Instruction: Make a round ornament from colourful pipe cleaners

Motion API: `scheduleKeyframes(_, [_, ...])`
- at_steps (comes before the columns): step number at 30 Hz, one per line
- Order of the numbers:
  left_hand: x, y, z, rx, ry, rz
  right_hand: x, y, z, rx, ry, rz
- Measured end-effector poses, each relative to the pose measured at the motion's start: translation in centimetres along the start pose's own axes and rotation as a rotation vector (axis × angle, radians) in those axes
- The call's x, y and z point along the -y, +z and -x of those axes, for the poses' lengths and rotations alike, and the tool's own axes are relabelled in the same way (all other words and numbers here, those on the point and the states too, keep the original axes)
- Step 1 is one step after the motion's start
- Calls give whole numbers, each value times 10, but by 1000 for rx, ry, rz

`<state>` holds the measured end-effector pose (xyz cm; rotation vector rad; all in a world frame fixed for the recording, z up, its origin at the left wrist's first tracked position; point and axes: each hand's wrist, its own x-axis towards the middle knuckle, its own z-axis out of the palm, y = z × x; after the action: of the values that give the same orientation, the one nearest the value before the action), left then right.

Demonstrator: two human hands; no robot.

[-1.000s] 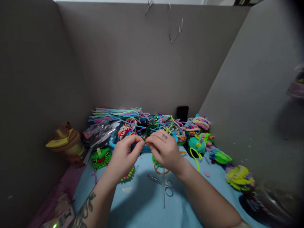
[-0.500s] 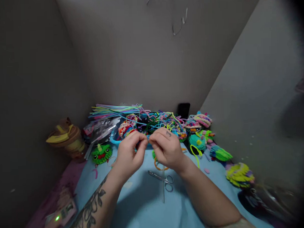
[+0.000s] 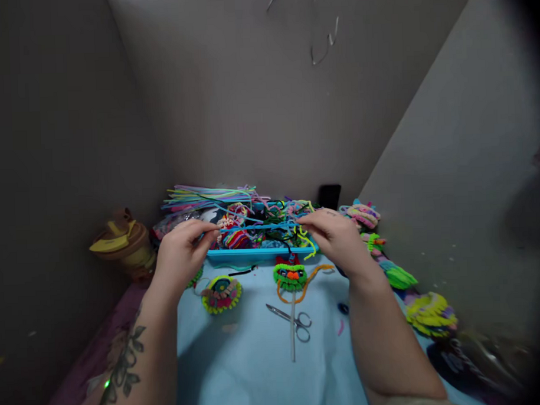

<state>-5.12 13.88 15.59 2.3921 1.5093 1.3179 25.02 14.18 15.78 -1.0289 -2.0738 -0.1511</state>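
Above a pale-blue tabletop [image 3: 249,374], mid-frame, left hand [image 3: 180,257] and right hand [image 3: 340,238] pinch a thin blue, perhaps fuzzy strand [image 3: 257,227] between fingers [image 3: 202,228]; pull evenly.

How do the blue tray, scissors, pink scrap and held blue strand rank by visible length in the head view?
1. Blue tray
2. Blue strand, visible stretch only
3. Scissors
4. Pink scrap

"Can you see the green toy [image 3: 194,279] over there?"
"Only a bit. The left hand [image 3: 180,256] hides the rest."
"And the bright toy [image 3: 374,243] behind the right hand [image 3: 335,238]?"
"Partly hidden too."
"What's that dark thing [image 3: 343,308]?"
"Too small to tell."
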Motion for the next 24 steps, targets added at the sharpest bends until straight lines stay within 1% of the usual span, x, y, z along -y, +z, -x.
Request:
scheduleKeyframes(3, [4, -2, 0, 45, -9, -15, -14, -5, 2, -16, 45, 51])
scheduleKeyframes(8, [17, -9, 1, 97, -66, -70, -34, -13, 8, -117, 167, 162])
scheduleKeyframes(12, [35, -10, 2, 87, -111, -96, -52, -18, 15, -213, 274, 242])
scheduleKeyframes(16, [48, -8, 4, 68, -140, -127, -66, -20, 19, -280, 326, 305])
scheduleKeyframes(21, [52, -8, 4, 40, -171, -196, -74, -18, 19, -311, 349, 338])
scheduleKeyframes(24, [51, -9, 4, 25, -206, -245, -76, -19, 20, -379, 380, 356])
